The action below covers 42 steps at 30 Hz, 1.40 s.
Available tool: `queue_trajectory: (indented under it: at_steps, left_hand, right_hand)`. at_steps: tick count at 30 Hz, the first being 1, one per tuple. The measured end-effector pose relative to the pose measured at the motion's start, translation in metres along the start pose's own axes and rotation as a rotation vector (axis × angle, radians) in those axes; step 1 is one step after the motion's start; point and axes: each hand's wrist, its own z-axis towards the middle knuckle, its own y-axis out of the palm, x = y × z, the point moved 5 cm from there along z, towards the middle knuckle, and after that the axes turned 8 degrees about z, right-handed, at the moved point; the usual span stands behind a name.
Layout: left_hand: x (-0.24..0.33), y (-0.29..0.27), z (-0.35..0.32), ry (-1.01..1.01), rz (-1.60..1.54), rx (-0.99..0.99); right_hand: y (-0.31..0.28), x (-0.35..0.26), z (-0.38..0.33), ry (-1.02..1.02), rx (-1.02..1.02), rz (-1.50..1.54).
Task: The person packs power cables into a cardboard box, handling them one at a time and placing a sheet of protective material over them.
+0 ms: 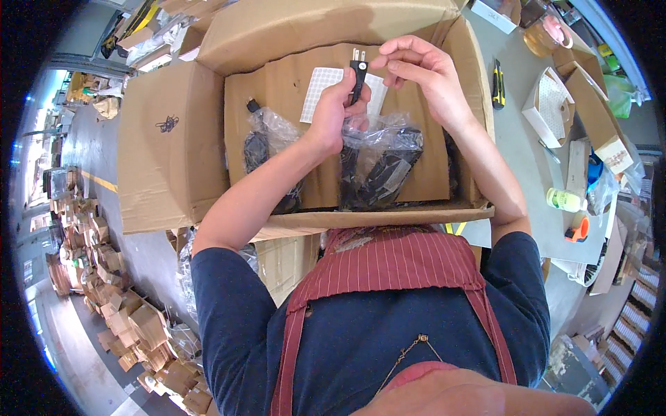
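Above an open cardboard box point(409, 173), my left hand point(338, 111) grips a black power plug point(359, 73) with its two metal prongs pointing up. A small round white sticker point(363, 66) shows on the plug's face. My right hand point(423, 69) hovers just right of the plug, its fingers loosely bent and apart, with nothing visible in them. Behind my left hand, a white sheet of round stickers point(319, 89) lies on the cardboard layer. Below the hands is a black device in clear plastic wrap point(381, 166). Another wrapped black bundle point(258, 149) with a plug sits left of it.
Right of the box, a grey table holds a yellow-black utility knife point(498, 84), a small white open box point(548, 107), a bottle with a green label point(565, 200) and an orange-handled tool point(577, 229). Many cardboard cartons point(132, 319) are piled on the floor to the left.
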Motion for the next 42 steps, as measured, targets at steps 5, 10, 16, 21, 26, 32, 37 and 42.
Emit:
queue_trajectory:
  at_steps: [5, 10, 16, 21, 26, 32, 37, 42]
  left_hand:
    - [0.002, 0.000, -0.002, 0.014, 0.001, 0.001]
    - [0.003, 0.008, -0.006, 0.005, -0.017, -0.026]
    - [0.006, 0.010, -0.008, 0.029, 0.010, 0.017]
    - [0.006, 0.009, -0.007, 0.037, 0.053, 0.035]
    - [0.002, 0.008, -0.006, 0.060, 0.068, 0.037]
    - [0.006, 0.010, -0.009, 0.086, 0.112, 0.022]
    - [0.006, 0.010, -0.008, 0.083, 0.127, 0.014]
    - [0.006, 0.011, -0.007, 0.033, 0.098, -0.036]
  right_hand:
    - [-0.002, 0.005, 0.001, 0.007, 0.012, -0.016]
    - [-0.004, 0.001, 0.001, -0.027, 0.043, -0.034]
    - [-0.004, 0.006, 0.004, -0.124, 0.041, -0.226]
    - [-0.001, 0.009, 0.004, -0.145, 0.013, -0.392]
    - [0.002, 0.010, 0.004, -0.125, 0.003, -0.471]
    - [0.005, 0.011, 0.003, -0.119, 0.004, -0.361]
    - [0.003, 0.005, 0.002, -0.127, 0.048, -0.294]
    - [-0.007, -0.002, 0.003, -0.232, 0.052, -0.509]
